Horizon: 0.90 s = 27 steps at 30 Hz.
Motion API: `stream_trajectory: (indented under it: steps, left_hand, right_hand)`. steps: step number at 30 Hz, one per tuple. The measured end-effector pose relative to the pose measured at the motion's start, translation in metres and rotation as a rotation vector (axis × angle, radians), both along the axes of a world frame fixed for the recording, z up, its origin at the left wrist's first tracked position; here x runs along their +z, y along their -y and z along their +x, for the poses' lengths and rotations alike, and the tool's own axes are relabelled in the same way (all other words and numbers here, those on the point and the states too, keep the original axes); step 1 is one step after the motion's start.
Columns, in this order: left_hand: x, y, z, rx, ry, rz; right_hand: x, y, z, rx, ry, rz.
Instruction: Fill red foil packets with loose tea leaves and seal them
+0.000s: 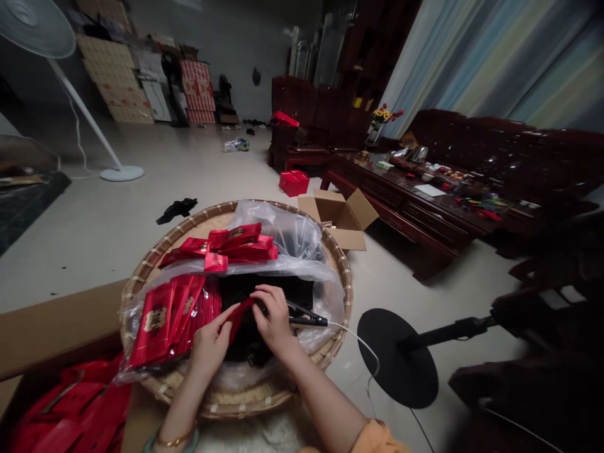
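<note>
Between my two hands, over the woven bamboo tray, is a small red packet. My left hand pinches its lower left side, index finger stretched along it. The fingers of my right hand are closed on its upper right end. A black clamp-like tool with a white cord lies just right of my right hand. Under the hands is dark material in clear plastic. Flat red packets with gold labels lie to the left, and filled red packets lie piled behind.
At lower left stands a cardboard box holding red packets. An open carton is behind the tray, near a red box and a dark wooden table. A round black stand base is at right, a white fan at far left.
</note>
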<state>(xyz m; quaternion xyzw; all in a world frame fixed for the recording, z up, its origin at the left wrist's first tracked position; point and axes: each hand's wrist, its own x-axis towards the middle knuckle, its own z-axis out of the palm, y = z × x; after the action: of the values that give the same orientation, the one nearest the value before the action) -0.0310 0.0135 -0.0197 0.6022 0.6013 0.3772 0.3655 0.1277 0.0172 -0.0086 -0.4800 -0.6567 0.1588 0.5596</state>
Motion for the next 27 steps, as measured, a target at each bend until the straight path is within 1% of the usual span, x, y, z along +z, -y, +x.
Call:
stream_trajectory:
  steps: [3, 5, 6, 9, 11, 13, 15, 16, 19, 22, 25, 27]
  left_hand:
    - [0.011, 0.003, 0.005, -0.114, 0.189, -0.064]
    - [0.019, 0.005, 0.006, -0.193, 0.314, -0.149]
    - [0.022, 0.006, 0.007, -0.208, 0.359, -0.192]
    - [0.022, 0.007, 0.005, -0.153, 0.392, -0.256]
    - [0.017, 0.006, 0.003, -0.087, 0.35, -0.234]
    - [0.013, 0.006, 0.002, -0.041, 0.289, -0.175]
    - [0.01, 0.006, 0.003, -0.014, 0.227, -0.102]
    - [0.009, 0.006, 0.004, -0.006, 0.202, -0.069]
    - [0.007, 0.007, 0.008, 0.025, 0.182, -0.011]
    - [0.005, 0.008, 0.011, 0.069, 0.212, -0.019]
    - [0.004, 0.011, 0.013, 0.093, 0.226, -0.062]
    - [0.005, 0.012, 0.014, 0.097, 0.229, -0.083]
  right_hand:
    - [0.001, -0.001, 0.004, 0.038, -0.133, -0.027]
    - [0.001, -0.003, 0.008, 0.076, -0.213, -0.019]
    - [0.001, -0.004, 0.01, 0.093, -0.246, -0.011]
    - [0.002, -0.006, 0.018, 0.149, -0.296, -0.046]
    - [0.004, -0.006, 0.023, 0.169, -0.303, -0.134]
    - [0.006, -0.006, 0.027, 0.168, -0.304, -0.23]
    - [0.008, -0.005, 0.029, 0.163, -0.231, -0.272]
    - [0.008, -0.004, 0.028, 0.164, -0.155, -0.267]
    - [0.004, 0.002, 0.021, 0.123, 0.085, -0.196]
    - [-0.005, 0.01, 0.011, 0.054, 0.192, -0.101]
    - [-0.012, 0.014, 0.007, 0.042, 0.254, -0.006]
    - [-0.013, 0.014, 0.009, 0.035, 0.248, 0.039]
